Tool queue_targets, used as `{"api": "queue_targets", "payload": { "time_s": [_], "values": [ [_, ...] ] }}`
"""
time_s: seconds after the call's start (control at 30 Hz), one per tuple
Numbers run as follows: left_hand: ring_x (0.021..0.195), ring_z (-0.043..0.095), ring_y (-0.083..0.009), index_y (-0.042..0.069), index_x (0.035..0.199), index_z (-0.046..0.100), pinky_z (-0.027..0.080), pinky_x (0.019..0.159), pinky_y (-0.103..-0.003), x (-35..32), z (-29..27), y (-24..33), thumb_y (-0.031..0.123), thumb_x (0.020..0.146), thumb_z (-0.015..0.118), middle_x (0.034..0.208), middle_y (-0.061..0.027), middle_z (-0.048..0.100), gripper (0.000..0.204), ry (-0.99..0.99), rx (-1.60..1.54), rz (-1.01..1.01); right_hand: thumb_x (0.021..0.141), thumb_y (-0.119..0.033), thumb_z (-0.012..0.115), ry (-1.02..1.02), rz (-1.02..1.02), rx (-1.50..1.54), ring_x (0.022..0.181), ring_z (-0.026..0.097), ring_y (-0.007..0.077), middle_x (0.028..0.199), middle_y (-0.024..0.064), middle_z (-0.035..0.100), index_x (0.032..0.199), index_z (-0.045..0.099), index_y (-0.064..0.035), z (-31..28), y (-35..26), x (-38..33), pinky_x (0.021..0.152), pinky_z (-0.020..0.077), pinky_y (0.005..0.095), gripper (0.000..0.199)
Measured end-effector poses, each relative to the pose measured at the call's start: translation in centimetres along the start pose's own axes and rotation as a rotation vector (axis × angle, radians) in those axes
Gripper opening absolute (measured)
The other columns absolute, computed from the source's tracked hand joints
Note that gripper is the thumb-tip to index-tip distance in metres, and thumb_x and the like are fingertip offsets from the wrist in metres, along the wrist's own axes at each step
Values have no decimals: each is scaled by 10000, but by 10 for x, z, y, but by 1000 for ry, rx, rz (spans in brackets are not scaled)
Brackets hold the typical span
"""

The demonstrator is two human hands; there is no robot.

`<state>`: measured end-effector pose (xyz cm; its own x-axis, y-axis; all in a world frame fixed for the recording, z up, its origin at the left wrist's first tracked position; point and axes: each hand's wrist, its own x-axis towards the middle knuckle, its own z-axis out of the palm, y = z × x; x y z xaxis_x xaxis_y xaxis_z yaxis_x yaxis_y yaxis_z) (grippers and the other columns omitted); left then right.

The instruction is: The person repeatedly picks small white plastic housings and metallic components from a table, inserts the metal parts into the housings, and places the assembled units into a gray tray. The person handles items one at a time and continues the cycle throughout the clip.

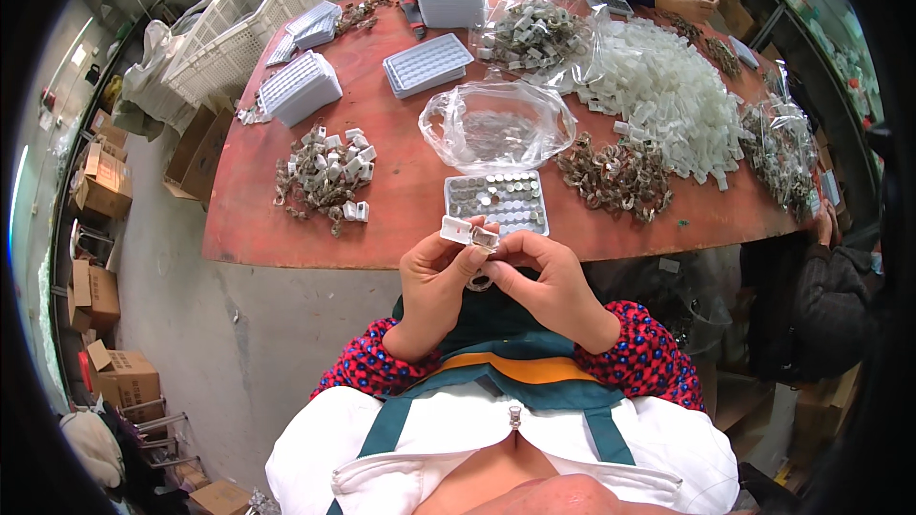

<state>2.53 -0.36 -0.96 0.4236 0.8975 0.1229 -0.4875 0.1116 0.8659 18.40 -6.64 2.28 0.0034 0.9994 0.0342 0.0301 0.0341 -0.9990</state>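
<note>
Head-worn fisheye; faces down (hands [434,291] close below)

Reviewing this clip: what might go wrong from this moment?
The small white case is held up between the left grip and the right grip, so a slip might drop it near the table's front edge or onto the floor.

The tray of small discs sits just beyond; a knock could scatter them.

The brown pile lies close beside the translucent pile, so pieces might mix.
</note>
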Motion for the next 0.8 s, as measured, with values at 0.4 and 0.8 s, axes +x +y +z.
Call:
{"api": "queue_targets", "payload": {
  "time_s": [0.4,0.8],
  "values": [
    [1102,659,-190,-71,1291,599,532,980,-323,-2,-1,3,39,977,652,1163,-146,692,337,-90,104,61,1026,-128,596,-24,71,371,818,624,77,951,24,643,1056,591,17,-12,1,-1,729,515,233,149],
    [1085,670,-186,-63,1265,614,536,974,-324,-3,-2,2,105,988,656,1156,-136,702,327,-47,21,-54,1012,-107,602,70,-66,-73,798,680,140,907,96,681,1053,594,43,-3,12,-1,720,547,281,155]
  ]
}}
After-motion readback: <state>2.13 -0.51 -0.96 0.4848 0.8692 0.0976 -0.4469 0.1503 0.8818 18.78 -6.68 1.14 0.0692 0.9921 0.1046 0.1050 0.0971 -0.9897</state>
